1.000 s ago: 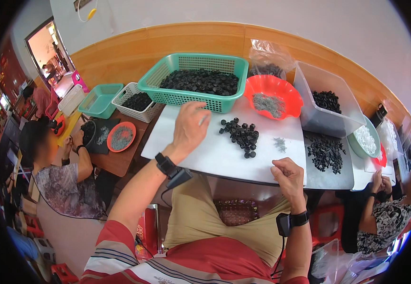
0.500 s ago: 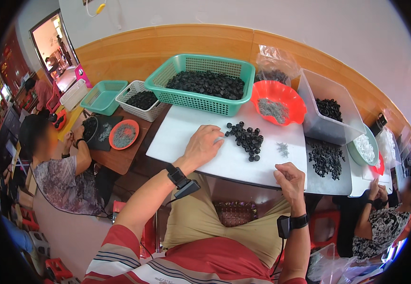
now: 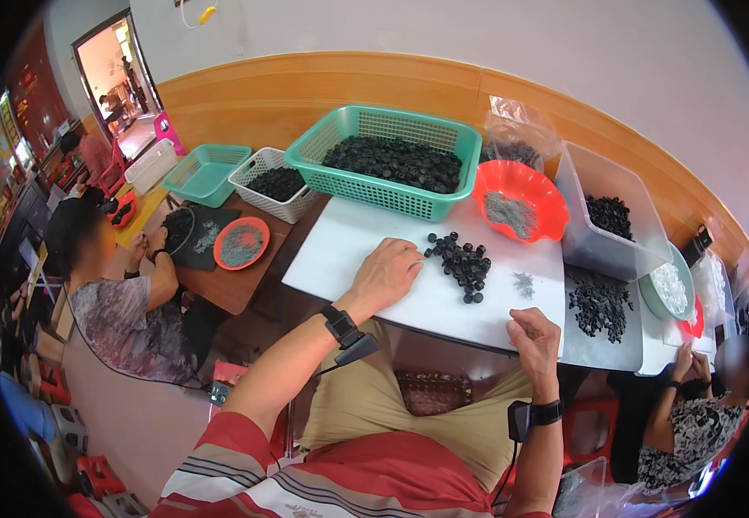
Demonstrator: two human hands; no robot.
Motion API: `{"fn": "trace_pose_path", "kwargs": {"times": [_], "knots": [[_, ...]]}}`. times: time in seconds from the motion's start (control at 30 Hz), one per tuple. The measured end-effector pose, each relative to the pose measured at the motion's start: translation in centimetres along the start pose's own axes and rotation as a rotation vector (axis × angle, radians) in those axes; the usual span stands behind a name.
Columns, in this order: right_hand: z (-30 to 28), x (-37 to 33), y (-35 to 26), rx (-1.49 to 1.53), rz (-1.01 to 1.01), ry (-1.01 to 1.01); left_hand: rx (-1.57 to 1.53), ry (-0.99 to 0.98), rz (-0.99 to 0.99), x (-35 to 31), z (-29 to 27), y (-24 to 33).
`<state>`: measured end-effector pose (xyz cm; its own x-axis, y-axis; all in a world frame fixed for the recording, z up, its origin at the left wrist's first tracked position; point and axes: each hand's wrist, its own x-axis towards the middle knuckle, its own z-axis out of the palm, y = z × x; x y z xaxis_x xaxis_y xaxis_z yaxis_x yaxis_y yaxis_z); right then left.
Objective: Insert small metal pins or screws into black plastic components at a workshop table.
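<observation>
On a white work board (image 3: 327, 246) lies a loose heap of small black round caps (image 3: 462, 266). My left hand (image 3: 387, 278) rests palm down just left of the heap, fingers bent and held together. Its fingertips are partly hidden, and a greyish spot shows beside them. At the board's front edge, my right hand (image 3: 536, 341) is curled with the thumb on top against the bent forefinger. Anything inside it is out of sight. Between that hand and the heap's right side sits a small pile of thin grey pieces (image 3: 524, 286).
Behind the board stand a green basket (image 3: 383, 202) of black pieces, a red scalloped bowl (image 3: 556, 223) of grey pieces and a clear bin (image 3: 612, 252). More black parts lie on a grey mat (image 3: 603, 350). Co-workers sit left (image 3: 124, 302) and right (image 3: 694, 432).
The whole view has shifted, so the scene sits slightly lower and further right. My left fingers look more curled beside the heap. My right hand keeps nearly the same closed shape.
</observation>
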<state>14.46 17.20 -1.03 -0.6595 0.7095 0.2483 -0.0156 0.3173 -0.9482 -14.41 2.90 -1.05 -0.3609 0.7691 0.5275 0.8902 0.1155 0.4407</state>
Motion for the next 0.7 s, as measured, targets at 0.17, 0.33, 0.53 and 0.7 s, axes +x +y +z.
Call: {"fn": "trace_pose_path", "kwargs": {"times": [0.17, 0.33, 0.53, 0.7], "knots": [[-0.1, 0.0, 0.0, 0.031, 0.034, 0.003, 0.001, -0.024, 0.029, 0.1, 0.0, -0.1], [-0.6, 0.1, 0.5, -0.061, -0.05, 0.018, 0.006, -0.044, 0.038, 0.3, 0.2, 0.1], [-0.9, 0.2, 0.7, -0.074, 0.024, -0.028, -0.015, -0.017, 0.041, 0.0, 0.3, -0.3], [-0.8, 0.3, 1.3, -0.012, -0.014, -0.026, -0.038, -0.017, 0.044, -0.1, 0.4, -0.5]]}}
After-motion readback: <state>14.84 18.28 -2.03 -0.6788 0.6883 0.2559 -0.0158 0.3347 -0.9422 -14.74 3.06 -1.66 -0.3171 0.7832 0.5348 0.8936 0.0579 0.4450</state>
